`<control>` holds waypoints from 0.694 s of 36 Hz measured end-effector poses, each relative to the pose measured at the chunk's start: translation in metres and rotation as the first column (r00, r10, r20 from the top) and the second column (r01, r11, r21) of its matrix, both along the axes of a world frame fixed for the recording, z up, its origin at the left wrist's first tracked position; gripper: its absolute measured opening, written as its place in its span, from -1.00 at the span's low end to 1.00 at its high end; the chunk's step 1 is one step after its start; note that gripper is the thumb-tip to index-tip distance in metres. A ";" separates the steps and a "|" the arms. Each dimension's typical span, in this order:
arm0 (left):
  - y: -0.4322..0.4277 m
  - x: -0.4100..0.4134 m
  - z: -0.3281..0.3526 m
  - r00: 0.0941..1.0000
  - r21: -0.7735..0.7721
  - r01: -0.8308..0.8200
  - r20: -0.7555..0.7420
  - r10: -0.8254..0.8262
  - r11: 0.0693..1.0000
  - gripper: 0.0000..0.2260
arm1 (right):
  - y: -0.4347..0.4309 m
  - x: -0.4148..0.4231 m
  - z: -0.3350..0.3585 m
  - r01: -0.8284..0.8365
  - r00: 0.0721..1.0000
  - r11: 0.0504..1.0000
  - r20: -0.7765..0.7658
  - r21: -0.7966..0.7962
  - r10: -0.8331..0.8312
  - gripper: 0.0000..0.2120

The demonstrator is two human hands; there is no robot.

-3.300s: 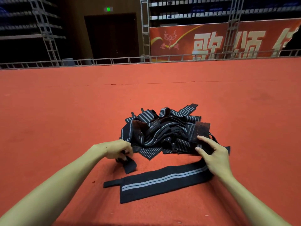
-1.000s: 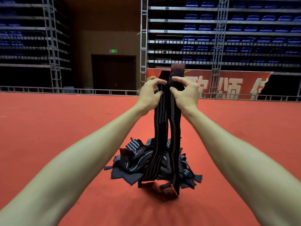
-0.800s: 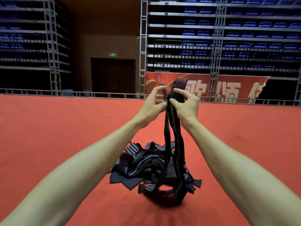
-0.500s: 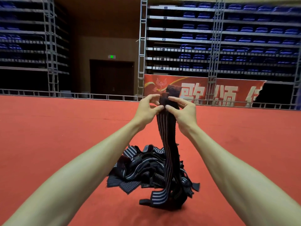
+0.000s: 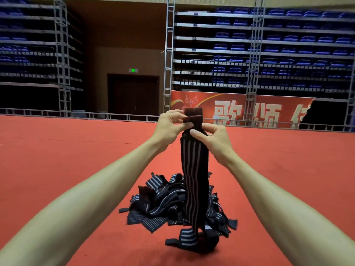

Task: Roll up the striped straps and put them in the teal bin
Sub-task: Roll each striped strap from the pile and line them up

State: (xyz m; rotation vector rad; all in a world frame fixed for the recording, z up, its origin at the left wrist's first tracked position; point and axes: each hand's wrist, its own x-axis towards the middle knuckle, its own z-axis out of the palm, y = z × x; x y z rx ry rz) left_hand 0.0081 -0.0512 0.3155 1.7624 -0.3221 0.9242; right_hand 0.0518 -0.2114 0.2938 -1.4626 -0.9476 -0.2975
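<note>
The striped strap (image 5: 195, 181) hangs upright from 2 raised hands, its lower end curled on the red floor (image 5: 57, 160) in front of the strap pile (image 5: 163, 204). The left hand (image 5: 169, 125) and right hand (image 5: 213, 138) each pinch its dark top end. Beyond stand a red banner (image 5: 269, 110) and blue seating.

Held strap (image 5: 194, 169) hangs centre, top pinched between left hand (image 5: 169, 125) and right hand (image 5: 213, 137), lower end on floor (image 5: 57, 160). Strap pile (image 5: 159, 204) just behind it. Far: railing (image 5: 38, 112); beyond it, door (image 5: 132, 96) left of banner (image 5: 240, 112).
</note>
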 end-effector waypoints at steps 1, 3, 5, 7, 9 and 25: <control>-0.001 -0.001 0.001 0.999 -0.039 0.038 -0.009 -0.038 0.999 -0.91 | 0.000 -0.002 0.002 -0.002 1.000 1.000 0.006 0.016 0.001 -0.87; -0.003 -0.002 0.001 0.993 -0.095 0.116 -0.013 -0.118 0.989 -0.92 | 0.001 -0.004 0.004 -0.013 1.000 0.999 -0.003 0.036 0.013 -0.89; -0.004 -0.004 0.001 0.989 -0.120 0.145 -0.022 -0.149 0.982 -0.91 | 0.001 -0.003 0.007 -0.015 1.000 0.999 -0.008 0.030 0.015 -0.89; -0.005 -0.005 0.003 0.988 -0.133 0.149 -0.028 -0.154 0.980 -0.91 | 0.000 -0.002 0.009 -0.022 1.000 0.999 -0.009 0.025 0.022 -0.89; -0.006 -0.005 0.004 0.991 -0.121 0.132 -0.020 -0.136 0.984 -0.90 | 0.000 -0.005 0.013 -0.053 0.999 0.998 -0.009 0.045 0.053 -0.86; -0.008 -0.017 0.030 0.992 0.028 0.110 0.057 -0.112 0.994 -0.94 | -0.005 -0.008 0.041 0.173 0.973 0.981 0.139 0.085 -0.184 -0.85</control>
